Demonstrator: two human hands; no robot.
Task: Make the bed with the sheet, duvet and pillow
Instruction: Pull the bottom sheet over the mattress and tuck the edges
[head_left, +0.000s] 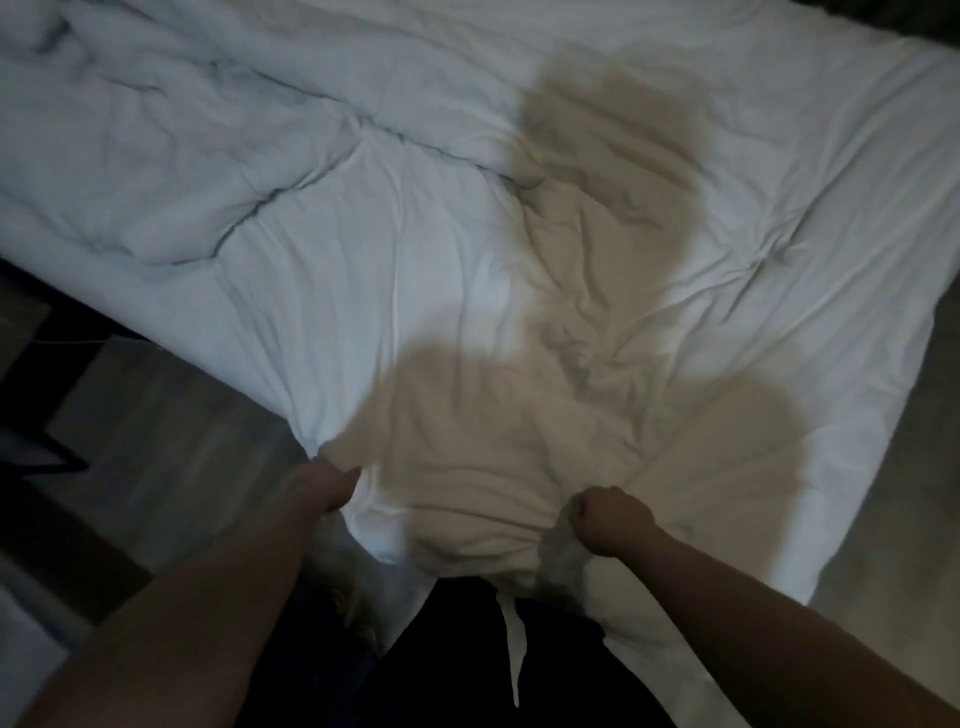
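While both hands grip its near edge, duvet (415, 218): white, soft, quilted fabric; spread across almost the whole bed; surface heavily creased, with deep folds at upper left and fine wrinkles fanning out from the two grip points.
Duvet shading: a large tan shadow falls across the middle and the near edge; the fabric outside it reads bright white to pale blue.
Duvet near edge: bunched and lifted off the bed between the hands; a rounded, puffed corner hangs just beside the left hand.
Floor (171, 410): grey, smooth, visible left of the bed; a paler strip of floor runs along the bed's right side.
Dark furniture (31, 374): angular shape at far left, on the floor; detail too dim to tell.
Dark clothing (457, 660): person's lower body, bottom centre, partly covered by the hanging duvet edge.
Left hand (324, 488): fingers curled round the duvet corner; motion blur hides the fingertips.
Right hand (613, 522): closed in a tight fist round a gathered wad of duvet fabric; knuckles upward.
White tie strip (511, 639): narrow fabric tail; hangs down from the bunched edge over the dark clothing.
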